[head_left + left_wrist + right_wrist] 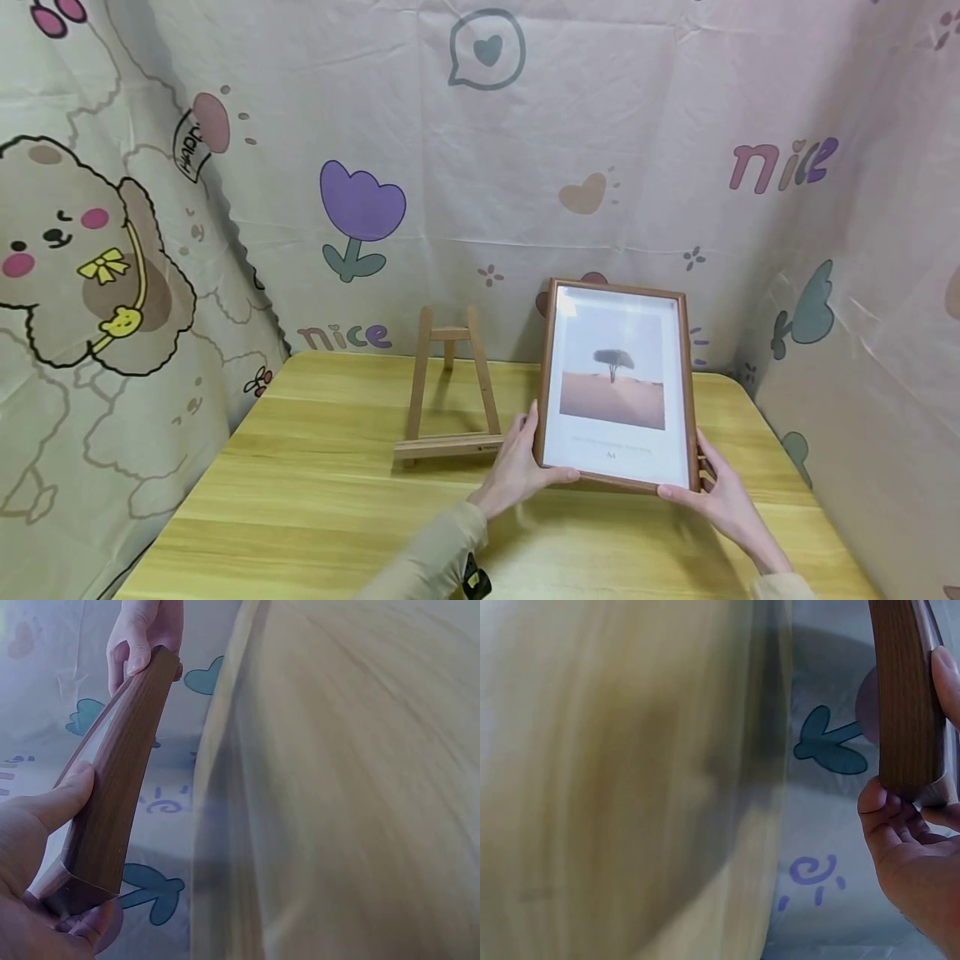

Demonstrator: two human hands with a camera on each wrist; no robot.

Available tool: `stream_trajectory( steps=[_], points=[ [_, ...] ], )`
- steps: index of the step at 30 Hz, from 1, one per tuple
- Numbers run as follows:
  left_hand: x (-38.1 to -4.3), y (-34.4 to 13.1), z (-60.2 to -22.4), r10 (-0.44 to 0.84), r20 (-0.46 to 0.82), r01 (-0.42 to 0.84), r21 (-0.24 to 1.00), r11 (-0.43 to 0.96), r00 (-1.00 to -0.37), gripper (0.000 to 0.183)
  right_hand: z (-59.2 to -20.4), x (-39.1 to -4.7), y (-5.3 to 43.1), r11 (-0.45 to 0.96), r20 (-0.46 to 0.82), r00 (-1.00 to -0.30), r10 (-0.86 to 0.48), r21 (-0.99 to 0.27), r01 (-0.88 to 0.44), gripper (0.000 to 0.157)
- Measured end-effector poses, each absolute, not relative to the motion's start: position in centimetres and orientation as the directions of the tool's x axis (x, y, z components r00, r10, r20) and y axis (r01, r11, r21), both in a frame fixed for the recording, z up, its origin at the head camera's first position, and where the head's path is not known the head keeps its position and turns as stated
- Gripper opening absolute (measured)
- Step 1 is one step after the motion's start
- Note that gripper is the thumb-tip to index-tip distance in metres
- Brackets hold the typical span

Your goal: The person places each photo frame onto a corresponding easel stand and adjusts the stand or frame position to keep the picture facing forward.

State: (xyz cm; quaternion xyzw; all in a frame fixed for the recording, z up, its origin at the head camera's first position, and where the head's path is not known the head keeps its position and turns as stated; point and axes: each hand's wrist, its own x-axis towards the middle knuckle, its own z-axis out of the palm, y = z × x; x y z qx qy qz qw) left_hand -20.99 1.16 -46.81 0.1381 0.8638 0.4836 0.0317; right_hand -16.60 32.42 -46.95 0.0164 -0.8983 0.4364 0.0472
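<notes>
A picture frame (613,387) with a brown wooden border and a print of a lone tree is held up above the table, tilted slightly back. My left hand (519,465) grips its lower left corner, thumb on the front of the bottom edge. At the lower right corner my right hand (716,500) holds it the same way, fingers curled behind. In the left wrist view the frame's bottom edge (124,780) runs between both hands. The right wrist view shows the right fingers (889,825) under the frame's corner. A small wooden easel (448,447) stands left of the frame.
The wood-grain table (300,500) reaches back to a printed cloth backdrop (480,167), with cloth also hanging on the left and right. The easel's ledge lies close beside my left hand.
</notes>
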Motion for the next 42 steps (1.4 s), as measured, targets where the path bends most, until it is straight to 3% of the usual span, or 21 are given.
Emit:
stream_trajectory(
  steps=[12,42],
  points=[
    [-21.7,-0.6,-45.4,0.277,0.212,0.323,0.827,0.46,-0.937,0.123,-45.1,-17.9,31.0,0.636,0.196,-0.98,-0.026,-0.753,-0.168,0.113],
    [-22.9,-6.3,-44.5,0.133,0.377,0.393,0.788,0.474,-0.917,0.122,-43.2,-22.5,24.8,0.585,0.328,-0.937,-0.12,-0.739,-0.334,0.118]
  ],
)
